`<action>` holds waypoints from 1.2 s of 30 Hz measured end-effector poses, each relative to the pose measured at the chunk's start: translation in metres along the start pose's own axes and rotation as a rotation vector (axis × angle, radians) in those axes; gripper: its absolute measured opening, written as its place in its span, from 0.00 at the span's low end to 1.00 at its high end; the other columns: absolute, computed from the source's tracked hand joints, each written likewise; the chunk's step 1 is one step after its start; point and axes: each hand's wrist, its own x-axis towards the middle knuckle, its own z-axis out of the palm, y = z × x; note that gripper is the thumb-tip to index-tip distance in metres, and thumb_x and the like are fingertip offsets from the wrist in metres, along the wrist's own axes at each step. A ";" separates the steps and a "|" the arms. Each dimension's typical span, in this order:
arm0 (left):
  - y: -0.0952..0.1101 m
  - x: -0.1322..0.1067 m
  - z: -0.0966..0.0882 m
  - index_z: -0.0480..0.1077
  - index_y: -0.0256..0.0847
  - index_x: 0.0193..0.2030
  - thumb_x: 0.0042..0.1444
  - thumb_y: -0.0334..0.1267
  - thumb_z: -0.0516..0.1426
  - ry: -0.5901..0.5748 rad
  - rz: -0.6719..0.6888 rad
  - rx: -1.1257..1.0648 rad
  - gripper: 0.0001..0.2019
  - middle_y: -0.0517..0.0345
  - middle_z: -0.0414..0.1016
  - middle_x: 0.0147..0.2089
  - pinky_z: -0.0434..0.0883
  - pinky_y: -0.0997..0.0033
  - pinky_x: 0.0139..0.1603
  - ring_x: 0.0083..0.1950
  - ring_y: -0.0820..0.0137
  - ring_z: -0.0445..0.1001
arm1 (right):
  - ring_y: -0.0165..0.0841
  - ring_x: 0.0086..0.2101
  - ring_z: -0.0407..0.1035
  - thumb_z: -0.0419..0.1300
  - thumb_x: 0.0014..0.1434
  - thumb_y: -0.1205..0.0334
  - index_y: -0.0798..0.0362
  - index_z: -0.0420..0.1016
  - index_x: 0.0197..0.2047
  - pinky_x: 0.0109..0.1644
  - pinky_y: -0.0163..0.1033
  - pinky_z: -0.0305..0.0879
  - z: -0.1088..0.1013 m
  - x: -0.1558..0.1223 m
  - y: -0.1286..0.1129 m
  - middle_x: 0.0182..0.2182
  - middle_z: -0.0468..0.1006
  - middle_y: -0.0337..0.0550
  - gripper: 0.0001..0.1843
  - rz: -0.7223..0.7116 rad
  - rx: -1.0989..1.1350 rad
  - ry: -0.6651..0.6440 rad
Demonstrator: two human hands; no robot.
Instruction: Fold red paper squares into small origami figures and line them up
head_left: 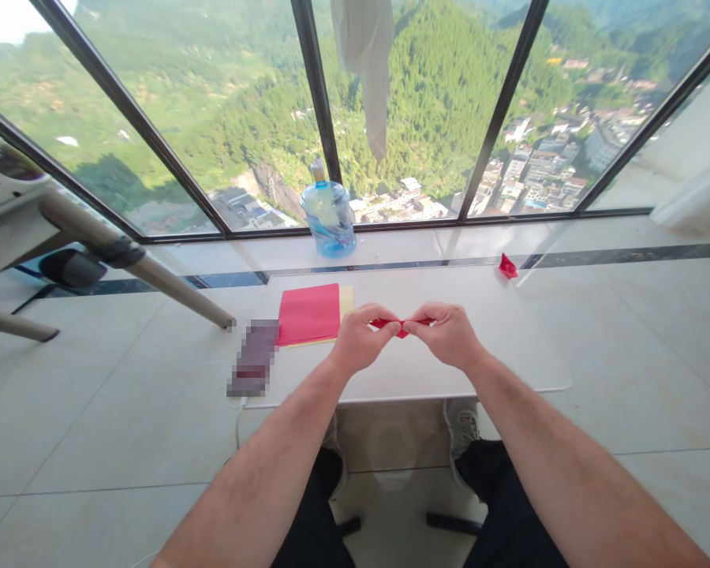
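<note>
My left hand (pixel 360 339) and my right hand (pixel 446 333) are both pinched on a small folded piece of red paper (pixel 401 324), held just above the white table (pixel 509 347). Each hand grips one end and the fingers are curled closed. A stack of red and pale yellow paper sheets (pixel 309 313) lies on the table to the left of my left hand. A small finished red paper shape (pixel 507 266) sits at the table's far right edge.
A blue water bottle (pixel 330 211) stands on the window ledge behind the table. A blurred-out dark object (pixel 253 356) lies at the table's left edge. A chair or equipment leg (pixel 154 272) slants across the left. A pale cloth (pixel 368 55) hangs before the windows.
</note>
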 end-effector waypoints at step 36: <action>-0.002 -0.002 0.003 0.78 0.41 0.27 0.52 0.37 0.63 0.104 -0.019 0.132 0.05 0.55 0.80 0.31 0.70 0.69 0.38 0.35 0.67 0.76 | 0.31 0.25 0.66 0.66 0.54 0.55 0.52 0.82 0.27 0.29 0.37 0.60 -0.010 0.003 0.007 0.23 0.79 0.40 0.10 0.011 0.001 0.002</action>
